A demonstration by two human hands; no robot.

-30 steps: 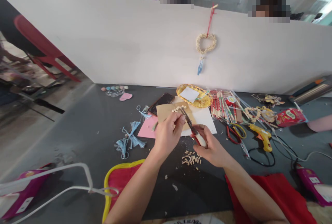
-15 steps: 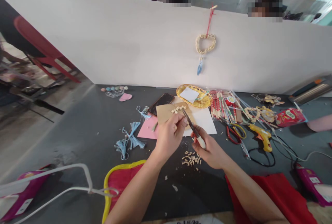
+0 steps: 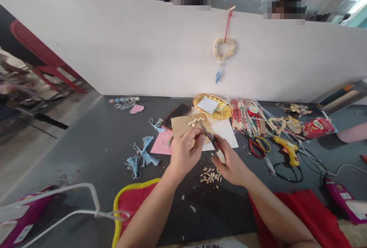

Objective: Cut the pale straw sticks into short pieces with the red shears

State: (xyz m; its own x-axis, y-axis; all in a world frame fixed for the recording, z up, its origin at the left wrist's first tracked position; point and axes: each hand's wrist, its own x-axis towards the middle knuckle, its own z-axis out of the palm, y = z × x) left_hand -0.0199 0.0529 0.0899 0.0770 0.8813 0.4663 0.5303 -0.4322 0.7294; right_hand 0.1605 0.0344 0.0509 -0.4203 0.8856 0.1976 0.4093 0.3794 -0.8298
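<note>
My left hand (image 3: 187,146) is closed in a pinch, and whatever lies between its fingertips is too small to make out. Wrapped in my right hand (image 3: 233,162) is a pair of pruning shears (image 3: 212,139) with dark blades and a white handle. The blades point up and left, right beside my left fingertips. Below the hands, short cut wooden pieces (image 3: 211,176) lie scattered on the dark table. Just beyond my left hand, a cluster of small pale wooden pieces (image 3: 196,121) rests on a brown card (image 3: 179,122).
Blue tassels (image 3: 147,150) and a phone (image 3: 177,116) lie left. A wicker basket (image 3: 228,113), bundled chopsticks (image 3: 242,116), scissors (image 3: 258,146) and a yellow glue gun (image 3: 288,150) with its cord lie right. A wooden heart ornament (image 3: 224,49) hangs on the white partition (image 3: 143,49).
The whole view has shifted slightly. Both hands keep nearly the same pose, with the shears still at the left fingertips.
</note>
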